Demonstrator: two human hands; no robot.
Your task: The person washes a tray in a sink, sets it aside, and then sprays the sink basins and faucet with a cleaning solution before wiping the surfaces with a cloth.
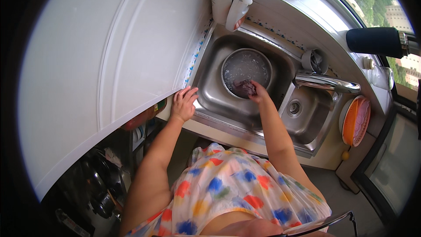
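Observation:
A round metal basin (246, 67) of cloudy, bubbly water sits in the larger bowl of a stainless steel double sink (217, 112). My right hand (259, 92) reaches over the basin's near right rim and grips a bunched, wet, purplish-brown cloth-like thing (246, 87), partly in the water; its exact kind cannot be told. My left hand (185, 103) rests on the counter edge at the sink's left corner, fingers spread, holding nothing.
A chrome faucet (327, 83) reaches over the small right bowl (309, 115). A white bottle (222, 1) and a spray bottle (239, 8) stand at the back left corner. Right of the sink are a cup (310, 61) and orange and pink baskets (355, 120). A white panel (82, 56) borders the left.

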